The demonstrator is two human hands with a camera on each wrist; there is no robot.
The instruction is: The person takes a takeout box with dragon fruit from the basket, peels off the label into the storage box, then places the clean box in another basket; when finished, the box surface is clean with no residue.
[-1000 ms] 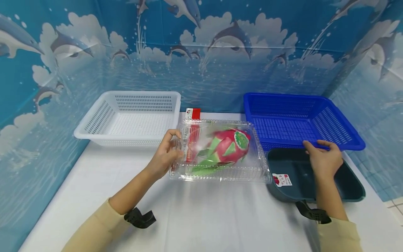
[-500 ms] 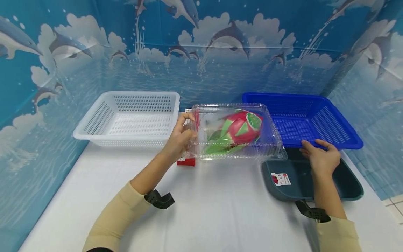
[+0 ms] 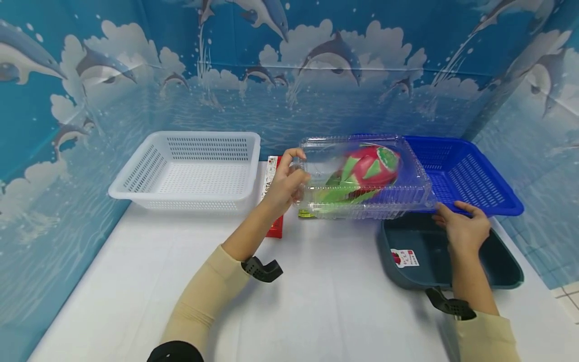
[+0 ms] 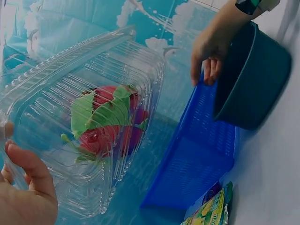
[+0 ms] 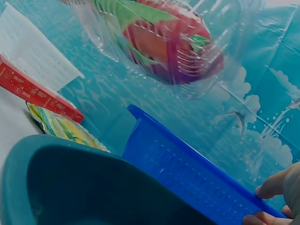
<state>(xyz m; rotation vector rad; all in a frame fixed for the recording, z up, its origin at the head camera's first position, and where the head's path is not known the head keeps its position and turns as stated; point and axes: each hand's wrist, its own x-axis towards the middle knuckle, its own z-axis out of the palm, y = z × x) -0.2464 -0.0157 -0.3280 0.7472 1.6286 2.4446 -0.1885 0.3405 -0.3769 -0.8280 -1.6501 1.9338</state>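
Observation:
My left hand (image 3: 284,187) grips the left end of a clear plastic clamshell container (image 3: 418,198), held up off the table. Inside it lies a pink-and-green dragon fruit (image 3: 373,168) with a round green label. In the left wrist view the thumb and fingers pinch the container's edge. The container hangs over the left part of a blue slotted basket (image 3: 479,178) and hides some of it. With thumb and fingers, my right hand (image 3: 467,232) pinches the basket's near rim, also seen in the right wrist view, where the fingers (image 5: 276,183) show partly.
A dark green basin (image 3: 434,261) with a small label stands in front of the blue basket. White basket (image 3: 208,173) at the back left. A red-and-white box (image 3: 275,229) lies between the baskets, partly behind my left hand. Beside it lies a yellow-green packet (image 5: 70,131).
My left hand has carried the container with the dragon fruit right and away from me, over the blue basket. My right hand has stayed on the basket rim.

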